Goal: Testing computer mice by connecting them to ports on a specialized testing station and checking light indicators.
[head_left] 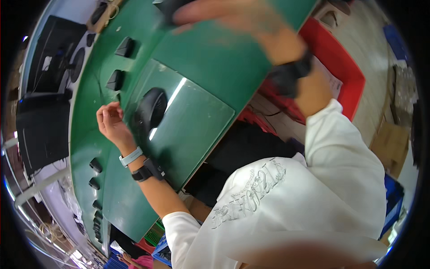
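Note:
My left hand hovers over the green bench left of a glossy black computer mouse. Its fingers curl inward beside a thin dark piece; whether they pinch it is hard to make out. The mouse rests on a clear plate lying on the bench. At the top edge, my right hand is smeared by motion, its fingers closed against a blurred black object whose kind is unclear. Two black wedge-shaped pieces stand on the bench beyond the mouse.
Several small black pieces line the bench's left part. Dark monitors stand behind its far edge. A red bin sits below the near edge at right. Another person's hand shows at the lower left, near blue crates.

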{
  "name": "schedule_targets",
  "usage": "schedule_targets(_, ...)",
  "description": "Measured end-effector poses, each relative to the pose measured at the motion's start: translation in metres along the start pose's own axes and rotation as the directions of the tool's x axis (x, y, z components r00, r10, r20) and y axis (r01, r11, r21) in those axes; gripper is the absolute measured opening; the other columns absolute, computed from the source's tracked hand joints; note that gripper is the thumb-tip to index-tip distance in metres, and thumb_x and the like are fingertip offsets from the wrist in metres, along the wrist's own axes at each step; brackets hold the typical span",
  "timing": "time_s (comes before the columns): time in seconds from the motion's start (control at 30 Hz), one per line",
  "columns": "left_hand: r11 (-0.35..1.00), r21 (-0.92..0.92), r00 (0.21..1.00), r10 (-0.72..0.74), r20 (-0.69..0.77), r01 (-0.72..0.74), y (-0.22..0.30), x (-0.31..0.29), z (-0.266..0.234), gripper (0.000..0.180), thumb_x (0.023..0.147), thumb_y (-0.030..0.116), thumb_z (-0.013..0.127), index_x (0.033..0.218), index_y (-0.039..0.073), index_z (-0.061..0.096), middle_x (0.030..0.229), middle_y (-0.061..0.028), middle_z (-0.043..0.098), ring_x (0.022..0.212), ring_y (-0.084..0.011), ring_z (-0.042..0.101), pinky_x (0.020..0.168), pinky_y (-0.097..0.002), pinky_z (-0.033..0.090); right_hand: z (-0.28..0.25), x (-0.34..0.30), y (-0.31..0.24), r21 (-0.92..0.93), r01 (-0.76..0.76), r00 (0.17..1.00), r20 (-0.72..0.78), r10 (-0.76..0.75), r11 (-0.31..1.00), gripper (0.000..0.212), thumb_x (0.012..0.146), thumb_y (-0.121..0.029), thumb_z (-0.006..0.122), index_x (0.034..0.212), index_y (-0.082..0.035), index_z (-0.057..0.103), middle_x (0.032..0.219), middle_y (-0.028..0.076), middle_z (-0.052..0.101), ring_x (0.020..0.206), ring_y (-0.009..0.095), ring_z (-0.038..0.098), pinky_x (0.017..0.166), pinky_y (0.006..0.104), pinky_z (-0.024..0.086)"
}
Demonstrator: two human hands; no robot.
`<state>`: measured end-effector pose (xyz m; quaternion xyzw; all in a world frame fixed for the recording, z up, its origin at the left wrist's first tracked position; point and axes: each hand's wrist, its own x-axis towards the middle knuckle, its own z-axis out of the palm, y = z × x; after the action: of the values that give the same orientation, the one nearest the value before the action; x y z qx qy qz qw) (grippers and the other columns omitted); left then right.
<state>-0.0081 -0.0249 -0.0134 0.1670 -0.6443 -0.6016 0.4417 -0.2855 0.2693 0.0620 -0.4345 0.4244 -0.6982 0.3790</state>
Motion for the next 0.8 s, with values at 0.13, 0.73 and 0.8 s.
schedule_targets(0.13,0.985,0.171,0.999,-0.038,0.006,0.037,-0.009,0.0,0.028,0.013,0.102,0.013,0.055,0.096,0.002,0.059,0.092,-0.0099,0.069,0.074,-0.0116,0.055,0.068,-0.025,0.043,-0.167,-0.134,-0.039,0.225,0.277,0.961,-0.052,-0.272,0.934,0.054,0.081,-0.012,0.083,0.128,-0.002,0.059,0.112,0.014,0.067,0.092,0.018,0.068,0.079,0.0322,0.056)
schedule_targets(0.73,0.97,0.229,0.995,-0.089,0.033,0.079,-0.004,0.003,0.011,0.006,0.098,0.007,0.059,0.101,0.001,0.059,0.091,-0.0094,0.062,0.08,-0.0158,0.055,0.072,-0.0269,0.043,-0.324,-0.424,0.262,-0.143,-0.902,0.392,-0.669,0.632,0.408,0.043,0.087,0.002,0.067,0.129,0.002,0.058,0.111,0.013,0.069,0.095,0.023,0.066,0.078,0.0378,0.057)
schedule_targets(0.8,0.98,0.179,0.995,-0.091,0.041,0.083,-0.012,0.001,0.019,0.007,0.098,0.007,0.059,0.102,0.001,0.059,0.092,-0.0094,0.061,0.08,-0.0158,0.055,0.072,-0.0269,0.043,-0.34,-0.441,0.254,-0.258,-0.922,0.388,-0.627,0.676,0.289,0.049,0.088,0.001,0.063,0.136,0.003,0.054,0.119,0.017,0.069,0.101,0.026,0.067,0.087,0.0392,0.056)
